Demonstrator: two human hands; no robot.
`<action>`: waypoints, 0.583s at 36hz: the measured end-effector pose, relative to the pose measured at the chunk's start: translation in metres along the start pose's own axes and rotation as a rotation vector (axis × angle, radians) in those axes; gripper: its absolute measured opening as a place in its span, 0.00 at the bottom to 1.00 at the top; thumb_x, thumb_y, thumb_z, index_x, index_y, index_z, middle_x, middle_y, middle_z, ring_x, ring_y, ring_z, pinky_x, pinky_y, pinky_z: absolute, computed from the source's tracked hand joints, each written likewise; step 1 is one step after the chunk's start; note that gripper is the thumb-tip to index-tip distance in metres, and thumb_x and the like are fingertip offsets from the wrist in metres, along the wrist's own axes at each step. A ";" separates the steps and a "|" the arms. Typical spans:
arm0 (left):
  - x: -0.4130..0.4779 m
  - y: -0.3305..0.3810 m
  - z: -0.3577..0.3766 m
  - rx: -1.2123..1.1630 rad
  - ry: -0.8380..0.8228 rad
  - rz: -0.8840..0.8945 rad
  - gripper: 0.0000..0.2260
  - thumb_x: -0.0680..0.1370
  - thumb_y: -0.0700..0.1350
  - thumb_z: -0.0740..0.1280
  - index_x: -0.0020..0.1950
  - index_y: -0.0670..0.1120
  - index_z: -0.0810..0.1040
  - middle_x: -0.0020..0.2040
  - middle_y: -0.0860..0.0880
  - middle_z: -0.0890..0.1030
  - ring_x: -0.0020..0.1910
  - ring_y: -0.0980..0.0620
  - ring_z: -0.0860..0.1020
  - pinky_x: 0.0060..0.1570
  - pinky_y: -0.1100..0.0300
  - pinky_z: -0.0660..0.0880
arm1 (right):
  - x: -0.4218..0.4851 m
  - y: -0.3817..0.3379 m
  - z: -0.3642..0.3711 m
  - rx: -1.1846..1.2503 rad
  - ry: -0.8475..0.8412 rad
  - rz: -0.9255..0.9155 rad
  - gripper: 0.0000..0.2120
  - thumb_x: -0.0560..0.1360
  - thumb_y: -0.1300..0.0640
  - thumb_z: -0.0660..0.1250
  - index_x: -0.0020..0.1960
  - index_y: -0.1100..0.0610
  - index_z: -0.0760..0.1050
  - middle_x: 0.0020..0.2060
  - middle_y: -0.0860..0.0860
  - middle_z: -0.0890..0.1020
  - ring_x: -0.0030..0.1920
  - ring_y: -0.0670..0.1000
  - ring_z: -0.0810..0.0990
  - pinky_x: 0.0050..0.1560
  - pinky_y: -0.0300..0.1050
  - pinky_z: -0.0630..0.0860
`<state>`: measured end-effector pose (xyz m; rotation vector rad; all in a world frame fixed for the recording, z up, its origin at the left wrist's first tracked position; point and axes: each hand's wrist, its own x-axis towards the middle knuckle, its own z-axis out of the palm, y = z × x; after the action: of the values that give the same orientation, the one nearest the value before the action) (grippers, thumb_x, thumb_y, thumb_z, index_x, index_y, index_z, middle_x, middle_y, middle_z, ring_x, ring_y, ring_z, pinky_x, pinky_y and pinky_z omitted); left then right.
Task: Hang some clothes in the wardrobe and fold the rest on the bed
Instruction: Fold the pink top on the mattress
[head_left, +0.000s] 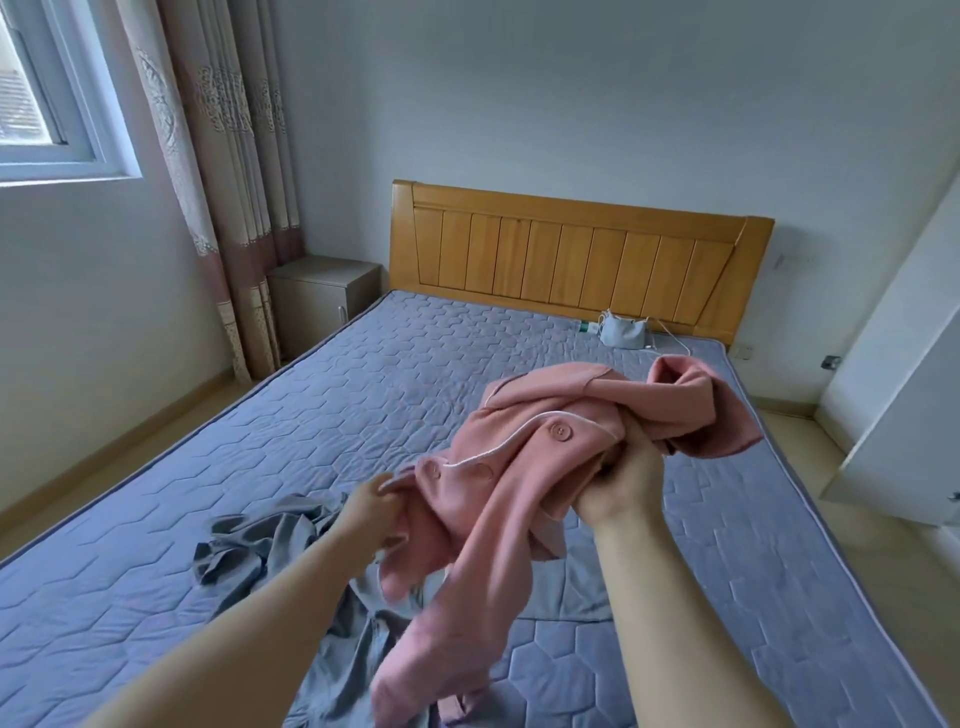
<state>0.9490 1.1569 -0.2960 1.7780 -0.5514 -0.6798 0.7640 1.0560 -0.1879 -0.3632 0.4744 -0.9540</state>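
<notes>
I hold a pink buttoned garment (509, 467) bunched up in the air over the bed (363, 395). My right hand (621, 478) grips a thick bundle of it at the upper right, fingers curled round the cloth. My left hand (371, 506) pinches its lower left edge. The rest of the pink garment hangs down between my forearms. Under it a grey garment (260, 545) lies crumpled on the blue quilted mattress, partly hidden by my left arm and the pink cloth.
A small white bag (623, 332) with a cable lies near the wooden headboard (571, 260). A bedside cabinet (322, 291) and curtains (228, 182) stand at the back left. A white wardrobe door (904, 415) juts in at the right.
</notes>
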 end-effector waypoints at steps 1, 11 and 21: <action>0.002 0.008 0.000 -0.070 0.058 0.012 0.12 0.76 0.30 0.55 0.39 0.43 0.72 0.30 0.44 0.71 0.25 0.50 0.69 0.17 0.68 0.65 | -0.001 0.001 -0.002 -0.009 0.028 0.021 0.11 0.78 0.56 0.59 0.40 0.58 0.75 0.27 0.54 0.81 0.26 0.50 0.81 0.31 0.41 0.79; -0.024 0.091 0.007 0.081 0.256 0.466 0.21 0.70 0.28 0.58 0.47 0.55 0.76 0.40 0.54 0.77 0.40 0.53 0.76 0.41 0.59 0.73 | 0.022 0.033 -0.052 -0.885 0.519 -0.027 0.18 0.69 0.68 0.65 0.59 0.62 0.74 0.50 0.61 0.82 0.47 0.55 0.83 0.51 0.52 0.78; -0.057 0.104 0.029 0.252 -0.267 0.660 0.13 0.67 0.38 0.67 0.35 0.58 0.77 0.31 0.62 0.78 0.30 0.68 0.74 0.34 0.69 0.70 | 0.004 0.037 -0.033 -1.456 -0.129 -0.312 0.07 0.71 0.59 0.63 0.39 0.46 0.73 0.42 0.47 0.78 0.45 0.46 0.76 0.43 0.41 0.74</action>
<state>0.8834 1.1444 -0.1933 1.5923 -1.3788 -0.3892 0.7733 1.0694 -0.2346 -1.8367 0.9625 -0.7216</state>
